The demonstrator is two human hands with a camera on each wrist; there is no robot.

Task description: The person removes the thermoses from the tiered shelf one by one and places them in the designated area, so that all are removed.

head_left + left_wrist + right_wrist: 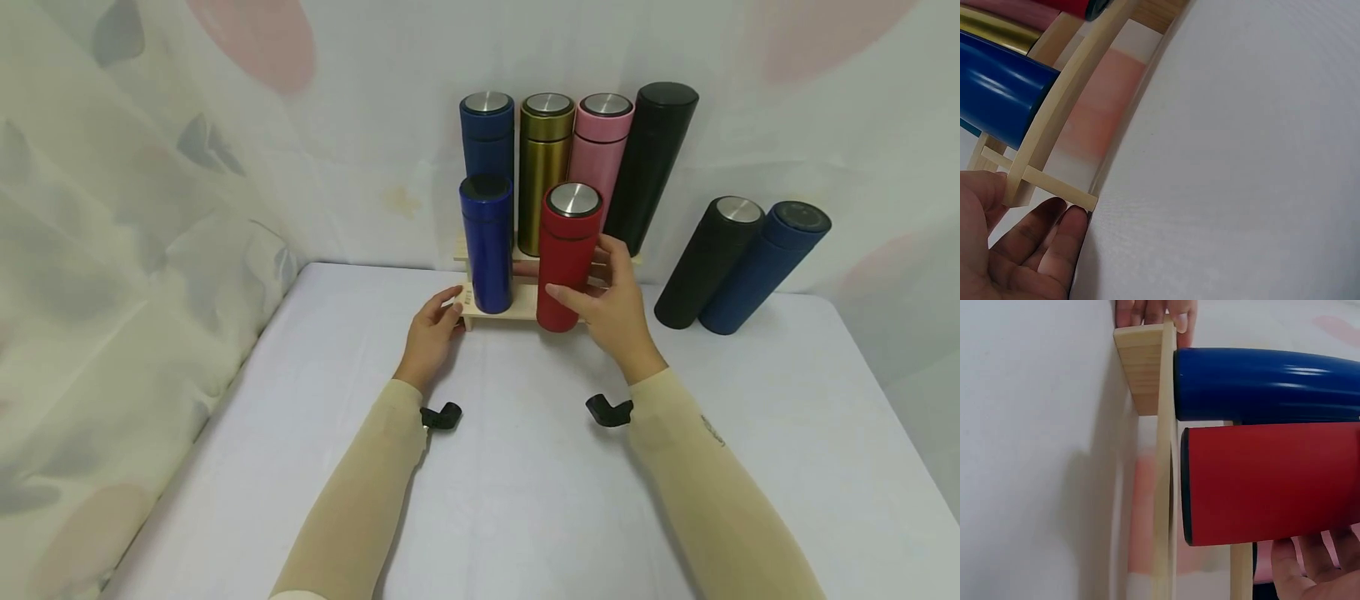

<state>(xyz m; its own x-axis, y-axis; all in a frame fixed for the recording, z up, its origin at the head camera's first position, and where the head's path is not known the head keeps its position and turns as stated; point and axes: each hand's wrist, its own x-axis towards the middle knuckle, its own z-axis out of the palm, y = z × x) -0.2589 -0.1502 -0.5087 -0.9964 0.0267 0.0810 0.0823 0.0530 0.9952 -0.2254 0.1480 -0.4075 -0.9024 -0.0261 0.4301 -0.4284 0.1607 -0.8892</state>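
Head cam: red bottle (559,260) is gripped by the right hand (617,307), wooden rack (524,308) is pinched at one end by the left hand (432,333).

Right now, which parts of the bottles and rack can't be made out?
Head view: base of the pink bottle, hidden by the red bottle and right hand.
Head view: lower front of the back blue bottle, hidden by the shiny blue bottle.
Head view: dark mark on the wooden rack, too small to read.
Right wrist view: the red bottle's lid, cut off by the right edge.
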